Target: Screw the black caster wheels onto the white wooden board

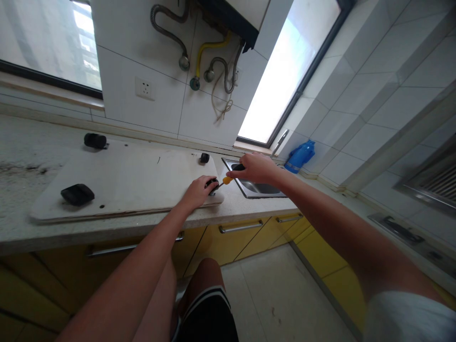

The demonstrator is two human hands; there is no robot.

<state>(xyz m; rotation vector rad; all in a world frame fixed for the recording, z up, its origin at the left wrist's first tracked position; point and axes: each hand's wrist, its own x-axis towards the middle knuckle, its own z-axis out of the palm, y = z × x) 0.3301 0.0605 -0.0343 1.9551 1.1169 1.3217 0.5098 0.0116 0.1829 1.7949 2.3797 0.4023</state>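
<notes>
A pale board (138, 178) with rounded corners lies flat on the counter, with black casters at its corners. At the board's near right corner, my left hand (199, 191) is closed round a black caster (213, 184). My right hand (254, 168) grips a screwdriver (228, 180) with a yellow and black handle, held nearly level. Its shaft points left, and the tip reaches the caster's base; whether it sits in a screw is too small to tell. The other casters are a far right one (204, 157), a far left one (95, 140) and a near left one (77, 194).
A steel sink (249, 192) with a tap (281, 141) lies right of the board, partly behind my right hand. A blue bottle-like container (299, 156) stands beyond it. Yellow cabinets with bar handles (240, 227) run below the counter. Hoses and a yellow pipe (206, 46) hang on the tiled wall.
</notes>
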